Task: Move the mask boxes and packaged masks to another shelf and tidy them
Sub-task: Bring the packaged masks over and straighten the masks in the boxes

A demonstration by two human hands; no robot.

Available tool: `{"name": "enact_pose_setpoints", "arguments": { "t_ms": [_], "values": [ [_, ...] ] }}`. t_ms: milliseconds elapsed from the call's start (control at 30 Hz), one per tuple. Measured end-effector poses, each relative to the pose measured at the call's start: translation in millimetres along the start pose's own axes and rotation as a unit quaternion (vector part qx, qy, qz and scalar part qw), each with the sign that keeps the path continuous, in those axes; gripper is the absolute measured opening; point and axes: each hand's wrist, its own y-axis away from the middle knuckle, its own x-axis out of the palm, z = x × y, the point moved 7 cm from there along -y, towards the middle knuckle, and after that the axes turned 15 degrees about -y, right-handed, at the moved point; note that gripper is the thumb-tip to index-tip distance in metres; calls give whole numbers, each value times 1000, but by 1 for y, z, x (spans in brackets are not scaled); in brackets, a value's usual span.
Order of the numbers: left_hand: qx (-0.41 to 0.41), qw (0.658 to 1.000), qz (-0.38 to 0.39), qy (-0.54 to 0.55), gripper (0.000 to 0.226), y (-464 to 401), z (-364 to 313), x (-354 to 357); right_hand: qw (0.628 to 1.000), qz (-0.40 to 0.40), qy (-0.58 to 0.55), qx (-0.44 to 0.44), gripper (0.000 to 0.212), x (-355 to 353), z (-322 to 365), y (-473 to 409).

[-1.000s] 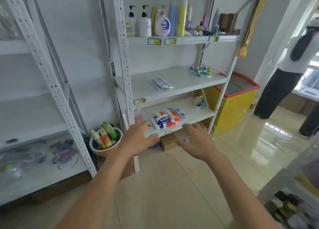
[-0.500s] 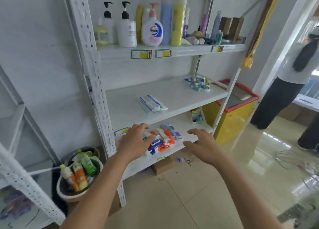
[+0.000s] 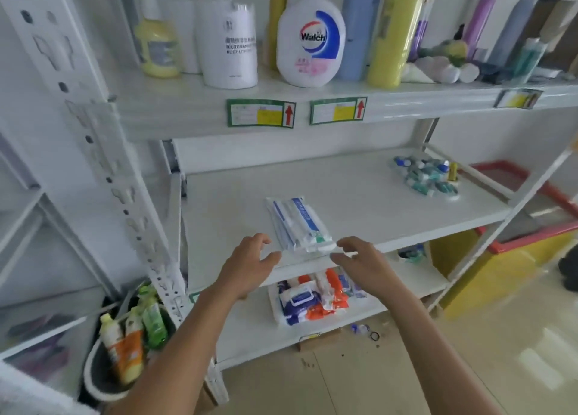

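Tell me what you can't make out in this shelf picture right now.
- Head view: the clear-wrapped packets with blue stripes on the middle shelf; print too small to tell whether they are masks.
- The blue, white and orange packets on the lower shelf; partly hidden by the right hand and the shelf edge.
- The green-and-yellow price labels; text blurred.
- The tall yellow bottle; top cut off by the upper frame edge.
- The left hand is open, holding nothing.

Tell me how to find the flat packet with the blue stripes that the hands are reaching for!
Find the white shelf rack and its middle shelf, under the bottles. Near its front edge lies a flat clear packet with blue stripes, between the left hand and right hand. The only other things there are small bottles far right.
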Motion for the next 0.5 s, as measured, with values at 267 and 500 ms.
{"name": "enact_pose_setpoints", "arguments": {
  "t_ms": [267, 500],
  "values": [
    [-99, 992, 50, 62, 49, -97, 23, 42, 994, 27, -45, 94, 73, 37, -28, -144],
    [-171, 981, 61, 65, 35, -150, 18, 78, 984, 106, -4, 140, 53, 57, -58, -206]
  ]
}}
